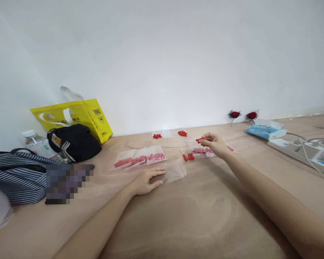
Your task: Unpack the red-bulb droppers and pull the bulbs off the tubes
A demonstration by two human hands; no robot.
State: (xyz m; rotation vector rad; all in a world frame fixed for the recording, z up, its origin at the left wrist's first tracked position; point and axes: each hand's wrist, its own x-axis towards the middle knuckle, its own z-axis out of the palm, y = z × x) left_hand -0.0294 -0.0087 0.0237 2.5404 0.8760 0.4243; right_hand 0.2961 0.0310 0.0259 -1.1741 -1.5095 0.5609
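Plain white wall (pixel 162 64) is seen behind a brown table (pixel 205 219) in the head view, with a flat clear bag (pixel 175 172) taken as the clock's centre. At two o'clock from it, a red dropper (pixel 199 140) is pinched between the thumb and fingers of the right hand (pixel 212 144), apparently raised above a filled bag (pixel 201 151). At eight o'clock, the left hand (pixel 145 182) is laid on the table, fingers loosely parted, fingertips set at the clear bag's edge.

Little weight is to be expected in the dropper. Its bulb is judged soft, rubbery and easily squeezed, hardly slippery; the thin stem may be stiffer and more breakable, so the hold is best taken at the bulb. A bright red, elongated bulb is shown; its stem cannot be made out. Slender pale stems are seen on the loose droppers (pixel 189 157) between one and two o'clock, pointed towards eleven and twelve.
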